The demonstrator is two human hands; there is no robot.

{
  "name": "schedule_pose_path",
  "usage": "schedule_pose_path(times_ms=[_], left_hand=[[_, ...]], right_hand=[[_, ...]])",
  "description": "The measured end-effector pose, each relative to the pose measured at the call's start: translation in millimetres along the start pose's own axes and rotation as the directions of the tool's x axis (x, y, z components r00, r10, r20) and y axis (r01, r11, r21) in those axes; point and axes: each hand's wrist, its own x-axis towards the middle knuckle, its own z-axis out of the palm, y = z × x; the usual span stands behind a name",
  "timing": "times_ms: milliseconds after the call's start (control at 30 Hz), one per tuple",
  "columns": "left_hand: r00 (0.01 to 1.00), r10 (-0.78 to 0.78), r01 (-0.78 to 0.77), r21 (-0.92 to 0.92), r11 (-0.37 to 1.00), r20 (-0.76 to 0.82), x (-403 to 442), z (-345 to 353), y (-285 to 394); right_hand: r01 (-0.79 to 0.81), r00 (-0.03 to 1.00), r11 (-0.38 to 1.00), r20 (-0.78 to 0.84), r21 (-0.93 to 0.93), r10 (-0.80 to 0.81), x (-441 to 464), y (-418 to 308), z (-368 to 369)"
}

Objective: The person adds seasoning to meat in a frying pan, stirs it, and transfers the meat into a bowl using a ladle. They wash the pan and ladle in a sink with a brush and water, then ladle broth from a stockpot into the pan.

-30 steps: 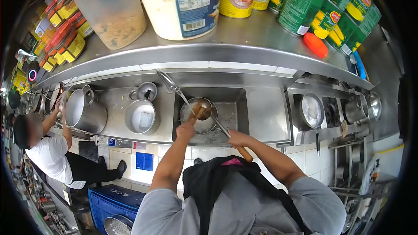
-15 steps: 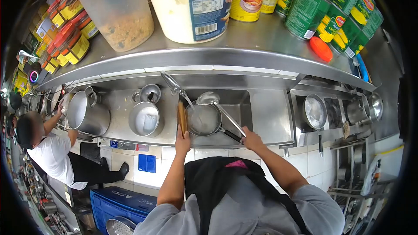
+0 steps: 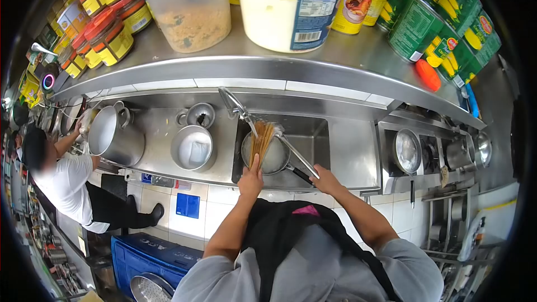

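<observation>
My left hand is closed round a bundled bamboo brush, whose bristles fan out over a pan in the sink. Cloudy water sits in the pan, under the faucet. My right hand grips the metal handle of a ladle, which slants up and left to the pan; its bowl is mostly hidden behind the bristles. Below the ladle, the pan's black handle points toward my right hand.
Left of the sink stand a pot with white contents, a small metal pot and a tall stockpot. A co-worker stands at far left. A wok rests on the right stove; the shelf holds tubs and cans.
Since half a second ago, the brush has moved right from the sink's left edge to over the pan. The ladle's bowl has become hidden behind it. The view has shifted slightly.
</observation>
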Motion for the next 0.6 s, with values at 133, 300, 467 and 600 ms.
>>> schedule_pose_path(times_ms=[133, 300, 467, 600], left_hand=[[0.992, -0.117, 0.115, 0.037, 0.993, 0.041, 20, 6, -17], [0.994, 0.051, -0.059, 0.08, 0.995, 0.095, -4, -10, 6], [0.98, -0.147, 0.132, 0.115, 0.985, 0.136, 29, 20, -52], [0.991, 0.119, -0.125, -0.13, 0.984, -0.057, 26, -53, -41]], right_hand=[[0.162, 0.965, 0.987, -0.211, 0.007, -0.156, -7, 20, 29], [-0.072, 0.996, 0.976, 0.057, 0.207, 0.062, -18, -10, 14], [-0.175, 0.979, 0.918, 0.162, 0.357, 0.124, -29, 7, 14], [0.109, 0.969, 0.994, -0.225, 0.01, -0.103, -34, 44, 6]])
